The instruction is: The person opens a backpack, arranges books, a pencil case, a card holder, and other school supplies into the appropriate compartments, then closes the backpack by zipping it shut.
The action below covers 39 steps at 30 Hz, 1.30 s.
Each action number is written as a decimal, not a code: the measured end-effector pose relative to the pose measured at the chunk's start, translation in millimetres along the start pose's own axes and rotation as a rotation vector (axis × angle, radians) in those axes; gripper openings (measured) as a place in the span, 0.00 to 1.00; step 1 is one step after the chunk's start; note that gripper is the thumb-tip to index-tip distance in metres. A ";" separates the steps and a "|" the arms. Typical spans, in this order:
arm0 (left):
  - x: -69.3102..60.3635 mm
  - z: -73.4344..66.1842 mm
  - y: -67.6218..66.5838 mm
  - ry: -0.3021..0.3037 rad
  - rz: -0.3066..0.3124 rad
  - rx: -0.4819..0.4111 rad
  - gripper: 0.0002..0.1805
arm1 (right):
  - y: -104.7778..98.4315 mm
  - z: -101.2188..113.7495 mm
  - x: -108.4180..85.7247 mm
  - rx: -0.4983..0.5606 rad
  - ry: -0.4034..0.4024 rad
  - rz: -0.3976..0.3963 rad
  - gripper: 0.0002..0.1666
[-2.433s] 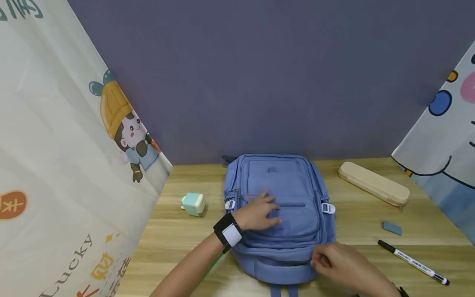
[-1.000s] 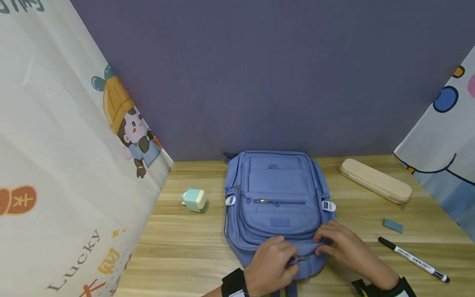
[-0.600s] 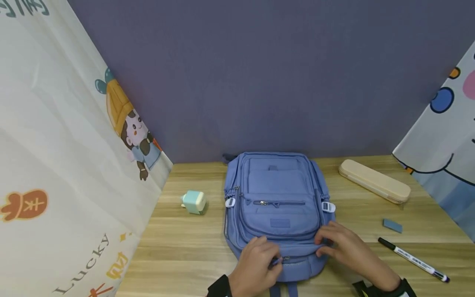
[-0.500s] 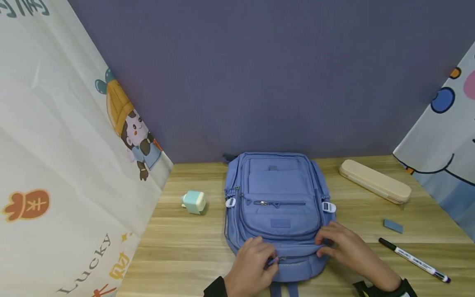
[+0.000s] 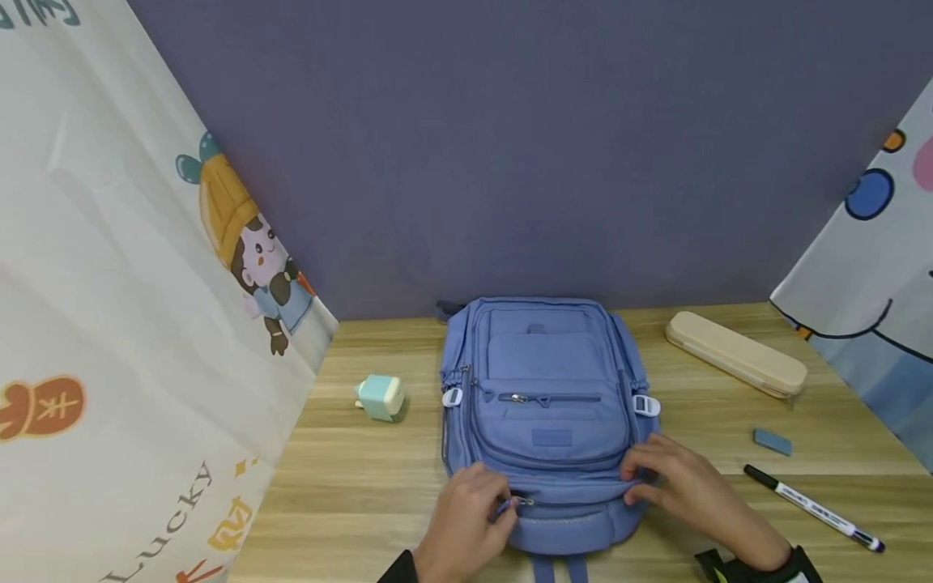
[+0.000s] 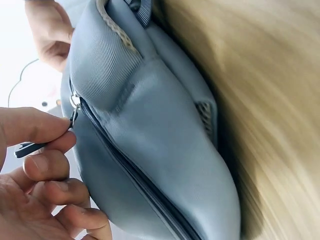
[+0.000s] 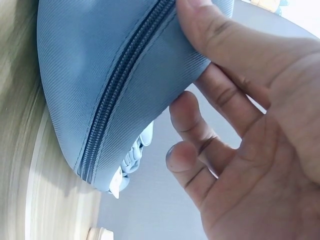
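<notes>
A blue backpack (image 5: 550,356) lies flat on the table, its front pockets facing up. At its near left side, the left hand (image 5: 466,522) pinches a zipper pull; in the left wrist view the dark pull (image 6: 30,149) sits between thumb and finger beside the metal slider (image 6: 75,101). The right hand (image 5: 681,490) pinches the fabric at the bag's near right edge. In the right wrist view the thumb of that hand (image 7: 260,120) presses the cloth next to a closed stretch of zipper (image 7: 117,82); some of its fingertips are behind the fabric.
A mint and cream block-shaped object (image 5: 381,397) stands left of the bag. To the right lie a beige case (image 5: 736,353), a small blue block (image 5: 772,441) and a black-capped marker (image 5: 814,508). A dark wall panel (image 5: 466,162) rises behind the wooden table (image 5: 350,486).
The left hand has gone from lying on the bag's front to the lower zipper, then slid leftward with the pull. The right hand has taken hold of the near right edge.
</notes>
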<state>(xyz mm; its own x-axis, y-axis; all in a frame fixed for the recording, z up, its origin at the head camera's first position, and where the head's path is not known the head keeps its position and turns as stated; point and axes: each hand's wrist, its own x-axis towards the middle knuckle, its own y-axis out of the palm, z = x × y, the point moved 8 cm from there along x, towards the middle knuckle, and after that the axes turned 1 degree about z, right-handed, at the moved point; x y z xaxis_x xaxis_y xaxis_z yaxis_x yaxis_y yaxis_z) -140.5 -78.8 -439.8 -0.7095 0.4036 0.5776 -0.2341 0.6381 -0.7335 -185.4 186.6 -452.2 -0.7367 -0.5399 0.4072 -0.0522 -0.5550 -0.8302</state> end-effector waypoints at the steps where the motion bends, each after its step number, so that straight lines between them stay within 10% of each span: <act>1: -0.8 2.2 -1.2 -0.004 -0.011 0.009 0.18 | 0.7 -0.6 -0.5 0.003 0.002 0.005 0.23; 10: -3.6 12.5 -7.4 -0.019 -0.052 -0.024 0.20 | 6.6 19.5 22.2 -0.003 0.047 0.173 0.19; 20: -0.5 9.4 -5.9 -0.002 -0.032 -0.077 0.18 | 56.6 99.9 75.9 -0.003 -0.181 0.279 0.14; 39: -16.1 47.6 -20.8 -0.141 -0.072 -0.205 0.20 | 66.0 91.4 80.6 0.166 -0.110 0.349 0.06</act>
<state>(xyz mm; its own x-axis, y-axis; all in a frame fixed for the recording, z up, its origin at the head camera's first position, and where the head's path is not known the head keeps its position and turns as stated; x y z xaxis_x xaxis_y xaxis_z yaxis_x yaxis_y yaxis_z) -155.9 -129.8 -450.8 -0.7846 0.2661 0.5599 -0.1579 0.7876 -0.5956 -186.6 48.6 -439.5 -0.6138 -0.7735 0.1579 0.3043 -0.4163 -0.8568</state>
